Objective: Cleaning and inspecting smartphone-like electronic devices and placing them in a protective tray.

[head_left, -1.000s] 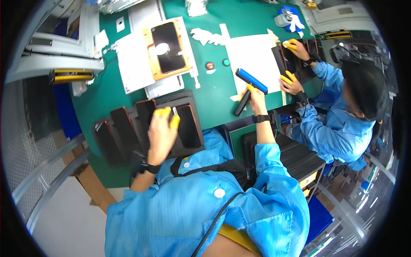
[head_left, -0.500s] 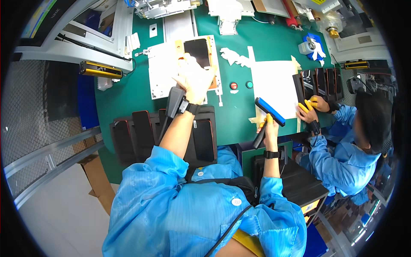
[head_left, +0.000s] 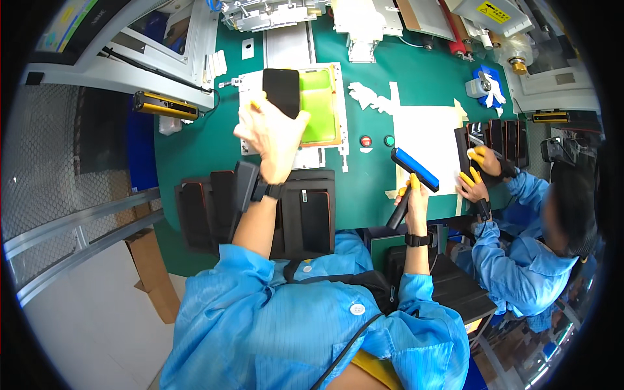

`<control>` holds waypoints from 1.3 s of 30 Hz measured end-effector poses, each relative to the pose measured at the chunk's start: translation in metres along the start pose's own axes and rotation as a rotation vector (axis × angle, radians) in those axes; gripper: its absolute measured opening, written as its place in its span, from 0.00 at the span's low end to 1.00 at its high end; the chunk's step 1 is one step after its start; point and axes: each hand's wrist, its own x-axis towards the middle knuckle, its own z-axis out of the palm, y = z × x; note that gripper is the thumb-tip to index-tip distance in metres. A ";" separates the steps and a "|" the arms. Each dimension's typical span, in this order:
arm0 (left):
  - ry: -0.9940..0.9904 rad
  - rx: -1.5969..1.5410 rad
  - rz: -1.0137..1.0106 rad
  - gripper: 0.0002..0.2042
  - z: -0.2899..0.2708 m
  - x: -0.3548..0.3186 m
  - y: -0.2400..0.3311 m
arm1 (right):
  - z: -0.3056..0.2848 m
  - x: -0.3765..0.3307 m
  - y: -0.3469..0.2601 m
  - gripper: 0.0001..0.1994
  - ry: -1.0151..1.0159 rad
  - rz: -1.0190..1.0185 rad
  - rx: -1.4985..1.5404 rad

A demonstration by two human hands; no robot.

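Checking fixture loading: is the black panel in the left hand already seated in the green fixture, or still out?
Out. The left hand holds the black panel raised at the green fixture's left edge, whose bed shows bare.

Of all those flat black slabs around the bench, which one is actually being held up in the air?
The one in the person's left hand: a black panel raised beside the green fixture. The other panels sit in trays near the table's front edge.

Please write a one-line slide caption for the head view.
Left hand lifts black panel above green fixture; right hand holds blue roller.
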 end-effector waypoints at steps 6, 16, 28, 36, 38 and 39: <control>0.005 -0.075 0.023 0.41 0.046 -0.008 0.024 | 0.006 -0.003 -0.015 0.14 -0.042 -0.024 0.040; -0.192 0.032 0.144 0.40 0.040 -0.018 0.024 | 0.056 -0.016 -0.079 0.16 -0.174 -0.082 0.003; -0.159 -0.164 0.106 0.26 -0.043 -0.082 -0.066 | 0.226 0.034 -0.119 0.14 -0.578 -0.270 -0.412; -0.566 -0.609 -0.200 0.04 -0.048 -0.162 -0.122 | 0.186 -0.027 -0.111 0.15 -0.548 -0.251 -0.545; -0.610 -0.716 -0.306 0.06 -0.045 -0.167 -0.127 | 0.218 0.017 -0.131 0.16 -0.589 -0.300 -0.493; -0.581 -0.712 -0.303 0.07 -0.045 -0.166 -0.129 | 0.233 0.031 -0.138 0.16 -0.535 -0.211 -0.479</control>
